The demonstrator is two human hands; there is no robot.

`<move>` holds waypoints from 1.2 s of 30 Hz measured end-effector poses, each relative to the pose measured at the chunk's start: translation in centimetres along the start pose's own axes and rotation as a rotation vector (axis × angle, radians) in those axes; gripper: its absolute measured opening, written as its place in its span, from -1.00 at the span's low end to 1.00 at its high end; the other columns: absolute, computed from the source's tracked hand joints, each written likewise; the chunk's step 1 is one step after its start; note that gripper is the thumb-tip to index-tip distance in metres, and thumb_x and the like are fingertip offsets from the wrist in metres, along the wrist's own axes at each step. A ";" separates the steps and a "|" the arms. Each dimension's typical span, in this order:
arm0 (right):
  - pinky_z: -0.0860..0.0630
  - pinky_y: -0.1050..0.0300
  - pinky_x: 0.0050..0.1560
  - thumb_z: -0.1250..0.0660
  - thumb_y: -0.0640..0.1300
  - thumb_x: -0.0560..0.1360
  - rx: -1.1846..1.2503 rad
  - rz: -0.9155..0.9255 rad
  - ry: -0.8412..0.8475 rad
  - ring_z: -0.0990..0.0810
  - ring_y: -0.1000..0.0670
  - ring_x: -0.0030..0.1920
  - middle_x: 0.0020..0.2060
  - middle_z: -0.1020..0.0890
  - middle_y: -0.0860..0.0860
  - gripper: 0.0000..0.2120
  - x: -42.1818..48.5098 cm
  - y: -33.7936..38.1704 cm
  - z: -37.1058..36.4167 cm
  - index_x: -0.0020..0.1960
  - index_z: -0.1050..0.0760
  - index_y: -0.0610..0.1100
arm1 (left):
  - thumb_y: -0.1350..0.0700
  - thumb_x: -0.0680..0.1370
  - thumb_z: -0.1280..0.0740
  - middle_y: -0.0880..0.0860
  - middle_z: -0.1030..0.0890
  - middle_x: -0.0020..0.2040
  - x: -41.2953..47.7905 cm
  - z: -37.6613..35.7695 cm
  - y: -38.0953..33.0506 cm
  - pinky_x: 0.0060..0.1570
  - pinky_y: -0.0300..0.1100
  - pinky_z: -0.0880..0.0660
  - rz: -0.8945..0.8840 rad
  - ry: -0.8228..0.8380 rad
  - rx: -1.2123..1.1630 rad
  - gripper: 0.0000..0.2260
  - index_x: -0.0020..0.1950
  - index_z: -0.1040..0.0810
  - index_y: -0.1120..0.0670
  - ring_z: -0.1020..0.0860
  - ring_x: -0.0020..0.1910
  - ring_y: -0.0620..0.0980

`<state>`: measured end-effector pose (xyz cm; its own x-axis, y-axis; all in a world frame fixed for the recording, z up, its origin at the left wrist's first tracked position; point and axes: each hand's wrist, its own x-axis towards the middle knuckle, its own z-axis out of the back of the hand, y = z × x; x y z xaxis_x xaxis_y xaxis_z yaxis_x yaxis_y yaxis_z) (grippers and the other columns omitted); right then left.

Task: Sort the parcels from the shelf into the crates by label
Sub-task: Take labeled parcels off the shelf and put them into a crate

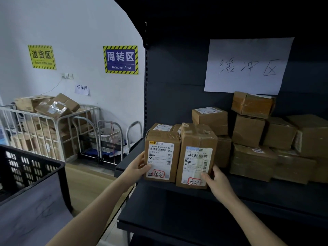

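Two brown cardboard parcels stand side by side at the front of the dark shelf point(177, 192). My left hand point(140, 166) grips the left parcel point(162, 148) by its left side, thumb on the white label. My right hand point(215, 180) grips the right parcel point(197, 150) at its lower right corner. Both labels carry handwriting circled in red near the bottom. Further back on the shelf, several more brown parcels point(262, 137) are stacked. At lower left is the corner of a black plastic crate point(32, 167).
A handwritten paper sign point(248, 65) hangs on the shelf's back panel. Against the white wall at left are a metal cage cart with boxes point(48, 121) and folded trolleys point(106, 139). A grey surface point(35, 219) lies below the crate.
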<state>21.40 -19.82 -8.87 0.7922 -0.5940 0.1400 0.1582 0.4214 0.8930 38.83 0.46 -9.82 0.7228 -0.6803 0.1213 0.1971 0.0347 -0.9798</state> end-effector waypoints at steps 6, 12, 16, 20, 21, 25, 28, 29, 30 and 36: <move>-0.38 0.43 -0.14 -0.23 -0.16 0.56 0.040 0.036 0.020 -0.49 0.17 0.01 0.08 -0.53 0.09 -0.69 -0.5 0.0 0.6 0.30 -0.36 -0.05 | 0.27 0.60 -0.17 -0.01 -0.61 0.09 -1.8 -0.9 -1.0 -0.19 -0.33 -0.56 -0.037 -0.077 0.061 -0.64 0.38 -0.34 0.07 -0.65 -0.09 -0.18; -0.43 0.50 -0.25 -0.21 -0.13 0.57 0.075 0.141 0.044 -0.47 0.33 -0.09 -0.01 -0.51 0.21 -0.73 -1.3 1.6 1.4 0.24 -0.35 0.06 | 0.24 0.60 -0.17 -0.04 -0.63 0.03 -3.6 -0.8 -2.8 -0.20 -0.33 -0.57 -0.079 -0.151 0.062 -0.72 0.28 -0.39 0.01 -0.66 -0.12 -0.19; -0.43 0.57 -0.27 -0.21 -0.14 0.57 0.097 0.190 0.068 -0.46 0.35 -0.11 -0.05 -0.49 0.27 -0.76 -1.9 2.3 1.6 0.18 -0.33 0.11 | 0.21 0.60 -0.19 -0.01 -0.64 0.02 -5.0 -0.6 -3.7 -0.24 -0.30 -0.58 -0.068 -0.198 0.050 -0.74 0.25 -0.41 -0.03 -0.66 -0.15 -0.17; -0.46 0.51 -0.27 -0.21 -0.13 0.57 0.113 0.210 0.094 -0.46 0.34 -0.11 -0.01 -0.51 0.21 -0.76 -2.4 2.7 1.5 0.19 -0.34 0.10 | 0.21 0.60 -0.19 -0.02 -0.66 -0.01 -6.6 -0.6 -4.3 -0.25 -0.30 -0.58 -0.077 -0.231 0.070 -0.74 0.27 -0.43 0.02 -0.67 -0.15 -0.14; -0.46 0.49 -0.27 -0.21 -0.13 0.57 0.108 0.215 0.098 -0.46 0.33 -0.11 0.01 -0.51 0.18 -0.75 -2.5 2.7 1.5 0.21 -0.35 0.08 | 0.21 0.60 -0.19 -0.06 -0.67 -0.05 -7.1 -0.5 -4.4 -0.24 -0.30 -0.58 -0.079 -0.242 0.068 -0.73 0.28 -0.43 0.02 -0.67 -0.13 -0.13; -0.42 0.43 -0.21 -0.21 -0.09 0.57 0.096 0.222 0.135 -0.49 0.27 -0.11 0.05 -0.53 0.12 -0.72 -2.6 3.1 1.0 0.27 -0.38 0.00 | 0.20 0.60 -0.20 -0.04 -0.67 -0.02 -8.8 -0.1 -4.9 -0.18 -0.29 -0.59 -0.094 -0.300 0.094 -0.69 0.34 -0.41 0.04 -0.67 -0.09 -0.10; -0.42 0.43 -0.21 -0.21 -0.08 0.56 0.112 0.242 0.175 -0.51 0.27 -0.13 0.02 -0.55 0.11 -0.81 -2.8 3.5 0.5 0.18 -0.38 0.01 | 0.20 0.60 -0.19 0.00 -0.65 0.01 -10.2 0.2 -5.2 -0.17 -0.29 -0.59 -0.100 -0.350 0.109 -0.68 0.36 -0.40 0.05 -0.67 -0.09 -0.11; -0.42 0.43 -0.21 -0.21 -0.08 0.57 0.116 0.251 0.188 -0.51 0.27 -0.13 0.02 -0.55 0.10 -0.83 -2.9 3.6 0.2 0.15 -0.38 0.01 | 0.21 0.60 -0.19 0.00 -0.65 0.01 -10.8 0.4 -5.2 -0.17 -0.29 -0.59 -0.100 -0.368 0.105 -0.68 0.36 -0.40 0.06 -0.67 -0.10 -0.12; -0.42 0.42 -0.20 -0.21 -0.08 0.57 0.118 0.263 0.201 -0.52 0.26 -0.12 0.03 -0.56 0.08 -0.83 -3.0 3.8 -0.1 0.15 -0.39 -0.01 | 0.21 0.60 -0.19 0.01 -0.65 0.02 -11.3 0.7 -5.3 -0.16 -0.28 -0.59 -0.099 -0.386 0.104 -0.67 0.36 -0.40 0.08 -0.67 -0.10 -0.11; -0.40 0.41 -0.19 -0.21 -0.06 0.56 0.157 0.302 0.282 -0.49 0.27 -0.12 0.01 -0.55 0.09 -0.77 -3.5 4.9 -2.4 0.19 -0.43 -0.09 | 0.18 0.60 -0.20 0.02 -0.66 -0.01 -14.5 2.3 -5.7 -0.13 -0.25 -0.61 -0.061 -0.505 0.123 -0.67 0.36 -0.40 0.03 -0.67 -0.11 -0.12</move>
<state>20.80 -14.06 -6.03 0.9223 -0.2409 0.3022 -0.1794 0.4255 0.8870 28.75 11.84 -5.68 0.9310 -0.2468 0.2691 0.3033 0.1124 -0.9462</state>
